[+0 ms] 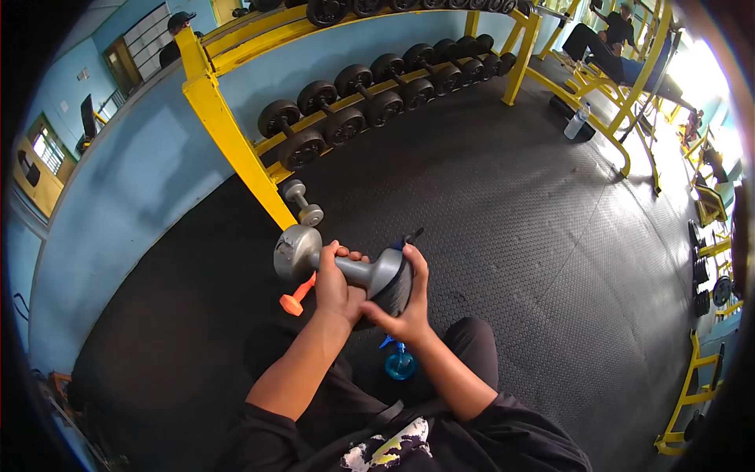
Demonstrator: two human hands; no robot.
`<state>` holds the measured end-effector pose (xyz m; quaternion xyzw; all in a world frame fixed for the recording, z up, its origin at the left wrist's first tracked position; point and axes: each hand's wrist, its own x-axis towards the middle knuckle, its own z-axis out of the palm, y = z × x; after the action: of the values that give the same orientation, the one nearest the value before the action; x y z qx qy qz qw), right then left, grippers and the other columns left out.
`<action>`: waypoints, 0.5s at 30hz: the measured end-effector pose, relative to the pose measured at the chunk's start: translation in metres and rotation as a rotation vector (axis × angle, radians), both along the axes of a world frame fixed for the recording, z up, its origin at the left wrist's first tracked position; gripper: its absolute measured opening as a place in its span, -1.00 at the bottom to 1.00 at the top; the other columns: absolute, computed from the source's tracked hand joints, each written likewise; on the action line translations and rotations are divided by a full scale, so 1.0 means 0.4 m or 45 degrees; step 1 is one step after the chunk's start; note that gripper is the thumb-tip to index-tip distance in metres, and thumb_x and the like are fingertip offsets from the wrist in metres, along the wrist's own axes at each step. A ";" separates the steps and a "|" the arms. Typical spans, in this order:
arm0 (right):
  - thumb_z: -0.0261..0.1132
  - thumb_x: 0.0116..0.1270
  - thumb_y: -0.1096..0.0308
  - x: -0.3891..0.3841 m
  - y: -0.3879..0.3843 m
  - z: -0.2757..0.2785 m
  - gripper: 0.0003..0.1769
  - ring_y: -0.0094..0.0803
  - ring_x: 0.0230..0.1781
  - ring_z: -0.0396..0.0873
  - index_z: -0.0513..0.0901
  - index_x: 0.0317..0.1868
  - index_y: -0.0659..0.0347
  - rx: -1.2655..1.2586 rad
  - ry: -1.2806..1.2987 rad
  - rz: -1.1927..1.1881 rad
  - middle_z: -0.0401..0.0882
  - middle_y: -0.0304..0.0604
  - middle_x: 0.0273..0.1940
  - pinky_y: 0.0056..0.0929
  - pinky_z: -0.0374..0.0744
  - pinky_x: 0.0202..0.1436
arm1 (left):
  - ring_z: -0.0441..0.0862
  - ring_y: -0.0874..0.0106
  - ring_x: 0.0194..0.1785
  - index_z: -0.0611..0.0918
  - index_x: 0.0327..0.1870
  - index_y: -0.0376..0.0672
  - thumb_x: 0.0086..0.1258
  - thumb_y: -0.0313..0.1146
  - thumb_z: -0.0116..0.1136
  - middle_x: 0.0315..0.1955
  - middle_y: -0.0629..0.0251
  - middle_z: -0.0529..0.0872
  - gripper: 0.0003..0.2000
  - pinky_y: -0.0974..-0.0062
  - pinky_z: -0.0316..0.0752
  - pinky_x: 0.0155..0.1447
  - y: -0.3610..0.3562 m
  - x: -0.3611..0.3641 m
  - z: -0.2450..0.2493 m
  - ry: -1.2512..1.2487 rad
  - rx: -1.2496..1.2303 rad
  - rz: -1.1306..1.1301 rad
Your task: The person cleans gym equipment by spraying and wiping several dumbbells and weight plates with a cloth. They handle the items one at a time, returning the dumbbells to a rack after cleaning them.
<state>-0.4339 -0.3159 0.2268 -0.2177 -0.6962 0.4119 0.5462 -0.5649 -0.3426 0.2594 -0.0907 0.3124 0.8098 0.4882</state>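
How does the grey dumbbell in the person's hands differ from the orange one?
The grey dumbbell is held up in the left hand, while the orange dumbbell lies on the floor. The right hand holds a dark cloth against the grey one's end; no cloth shows on the orange one. The grey one looks bulkier than the orange, though it is nearer the camera.

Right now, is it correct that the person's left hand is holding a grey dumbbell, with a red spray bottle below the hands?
Not quite: the spray bottle below the hands is blue, as the head view shows. The left hand does hold a grey dumbbell.
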 end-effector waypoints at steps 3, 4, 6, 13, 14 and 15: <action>0.60 -0.02 0.13 0.023 0.018 0.015 0.01 -0.25 0.16 0.41 0.22 0.40 0.01 -0.865 0.273 0.417 0.35 -0.10 0.12 -0.24 0.42 0.28 | 0.63 0.37 -0.13 0.42 -0.18 -0.10 0.45 -0.24 0.17 -0.33 0.32 0.54 -0.79 0.30 0.52 0.10 -0.007 0.051 0.027 0.434 -0.053 0.107; 0.58 -0.01 0.15 0.029 0.020 0.017 -0.03 -0.25 0.15 0.42 0.23 0.39 -0.03 -1.027 0.440 0.484 0.36 -0.12 0.10 -0.23 0.47 0.22 | 0.60 0.29 0.15 0.37 0.12 -0.14 0.48 -0.25 0.18 -0.05 0.22 0.57 -0.66 0.31 0.47 0.26 -0.021 0.041 0.022 0.621 -0.001 -0.054; 0.48 -0.01 0.19 0.042 0.050 0.015 -0.11 -0.22 0.07 0.48 0.25 0.35 -0.10 -1.229 0.721 0.598 0.38 -0.13 0.04 -0.23 0.62 0.06 | 0.56 0.28 0.22 0.30 0.25 -0.17 0.46 -0.20 0.19 0.11 0.17 0.49 -0.53 0.34 0.41 0.33 -0.043 0.011 0.026 0.859 0.156 -0.251; 0.47 -0.10 0.12 0.172 0.162 0.005 -0.06 -0.27 -0.06 0.59 0.25 0.33 0.02 -1.062 0.761 0.555 0.49 -0.11 -0.04 -0.32 0.66 -0.02 | 0.58 0.20 0.22 0.01 0.55 0.25 -0.01 0.50 0.27 0.32 0.11 0.41 0.12 0.08 0.69 0.04 -0.112 -0.065 0.111 0.827 0.230 -0.738; 0.48 -0.11 0.10 0.191 0.169 -0.006 -0.05 -0.26 -0.02 0.58 0.26 0.34 0.03 -1.021 0.663 0.568 0.49 -0.08 -0.02 -0.30 0.63 0.03 | 0.59 0.21 0.19 0.03 0.55 0.23 -0.01 0.50 0.28 0.30 0.13 0.42 0.11 0.08 0.70 0.04 -0.099 -0.072 0.104 0.875 0.151 -0.850; 0.48 -0.12 0.09 0.207 0.174 -0.014 -0.03 -0.25 0.01 0.56 0.27 0.35 0.05 -0.979 0.566 0.582 0.49 -0.06 0.01 -0.28 0.61 0.07 | 0.61 0.21 0.17 0.06 0.54 0.21 -0.01 0.49 0.28 0.29 0.15 0.43 0.10 0.08 0.70 0.03 -0.093 -0.074 0.093 0.921 0.072 -0.963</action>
<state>-0.3509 -0.2464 0.2214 -0.1521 -0.3905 0.7843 0.4573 -0.5947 -0.3796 0.2965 0.3271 0.4500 0.5646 0.6097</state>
